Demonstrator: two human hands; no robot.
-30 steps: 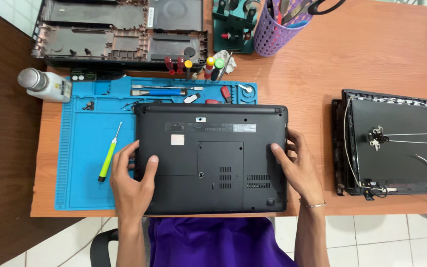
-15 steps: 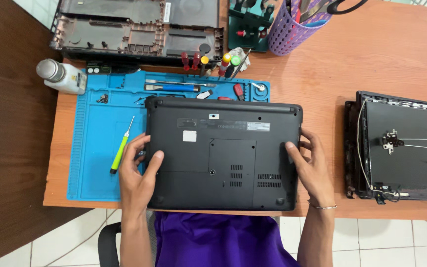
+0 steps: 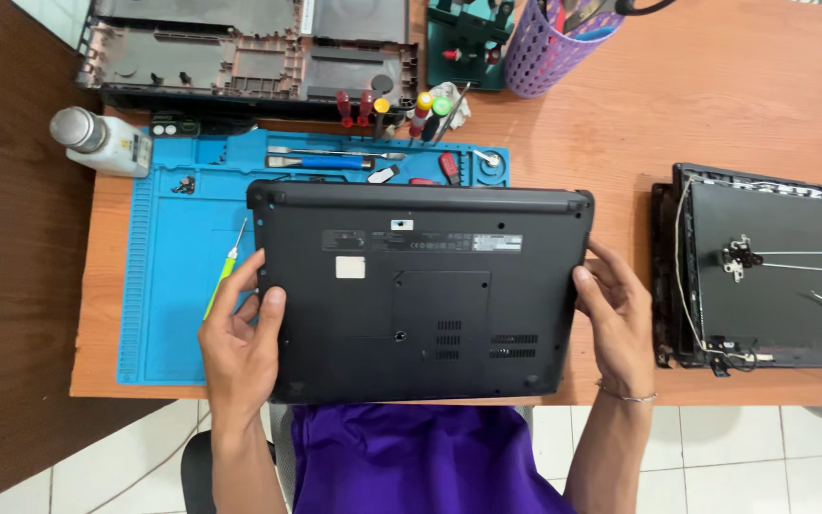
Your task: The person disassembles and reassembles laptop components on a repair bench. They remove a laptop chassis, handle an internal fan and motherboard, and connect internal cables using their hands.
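Gripping opposite side edges, the left hand and right hand close their fingers around a black plastic laptop turned underside up, so its screwed base panel faces the person. It lies over the right part of a blue silicone work mat on the orange wooden table. Just beside the left hand lies a green-handled screwdriver, within easy reach. Farther off sit a stripped dark laptop chassis and a purple mesh tool cup.
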